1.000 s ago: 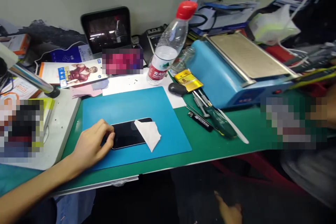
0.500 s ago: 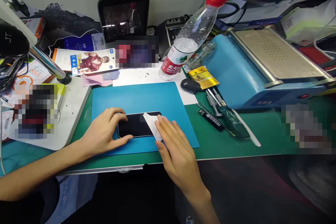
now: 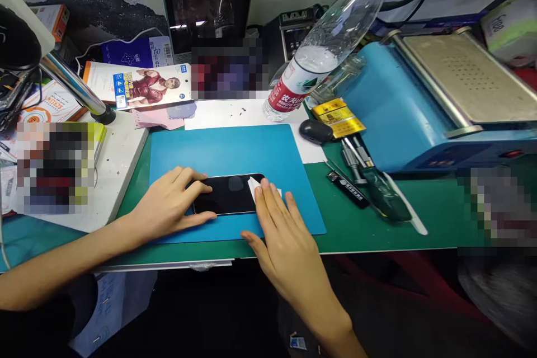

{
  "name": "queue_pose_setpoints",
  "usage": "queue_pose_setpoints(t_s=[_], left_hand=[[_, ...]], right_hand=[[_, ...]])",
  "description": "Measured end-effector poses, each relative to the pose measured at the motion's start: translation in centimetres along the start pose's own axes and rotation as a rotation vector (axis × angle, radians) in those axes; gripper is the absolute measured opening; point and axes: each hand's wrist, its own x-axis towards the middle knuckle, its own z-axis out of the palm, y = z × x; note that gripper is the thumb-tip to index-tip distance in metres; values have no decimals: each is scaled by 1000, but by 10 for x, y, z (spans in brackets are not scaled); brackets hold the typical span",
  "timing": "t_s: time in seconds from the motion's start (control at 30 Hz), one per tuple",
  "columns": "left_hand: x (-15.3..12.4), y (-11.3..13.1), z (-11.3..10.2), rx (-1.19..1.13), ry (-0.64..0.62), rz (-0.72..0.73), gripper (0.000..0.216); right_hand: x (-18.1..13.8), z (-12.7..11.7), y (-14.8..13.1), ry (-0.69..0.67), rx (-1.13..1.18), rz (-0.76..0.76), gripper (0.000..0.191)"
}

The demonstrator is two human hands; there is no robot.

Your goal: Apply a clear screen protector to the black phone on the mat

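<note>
A smartphone (image 3: 226,193) with a dark screen lies face up on a blue mat (image 3: 226,148). My left hand (image 3: 174,198) is closed on its left end, fingers along the far edge and thumb at the near edge. Over the right end, my right hand (image 3: 285,235) presses a folded white wipe (image 3: 253,187) against the screen. Its fingers lie long and close together on the wipe, while the thumb sticks out to the left, off the phone. Much of the wipe is hidden under the fingers.
Right of the mat are a black mouse (image 3: 315,131), a yellow packet (image 3: 339,117), screwdrivers (image 3: 354,159) and a blue machine with a metal plate (image 3: 461,78). A tilted-looking water bottle (image 3: 308,75) stands behind. At left, a lamp post (image 3: 78,86) rises by a white board (image 3: 126,162).
My right hand has slid the wipe toward the phone's right end, baring more screen. My left hand keeps its hold. The whole view has shifted slightly.
</note>
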Motion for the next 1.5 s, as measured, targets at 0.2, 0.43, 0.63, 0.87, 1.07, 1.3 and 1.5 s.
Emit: queue_pose_setpoints(t_s=[0.2,0.43,0.63,0.87,1.07,1.3,1.5], left_hand=[[2,2,-1,-14,13,-26,43],[0,1,1,-37,3,-29,50],[0,0,1,-33,9,-38,47],[1,4,3,-19,27,-19,45],[0,3,2,-35,28,-26,46],[1,4,0,-62,6,-44,45],[2,5,0,-75,11,-58,46]], right_hand=[[18,1,2,-19,46,57,78],[-6,-2,0,-12,12,40,77],[21,-3,12,-33,73,86,71],[-7,-3,-5,-14,-5,0,75],[23,3,0,-25,-25,20,74],[1,0,-6,-15,-88,12,75],[27,2,-5,-19,-53,13,76]])
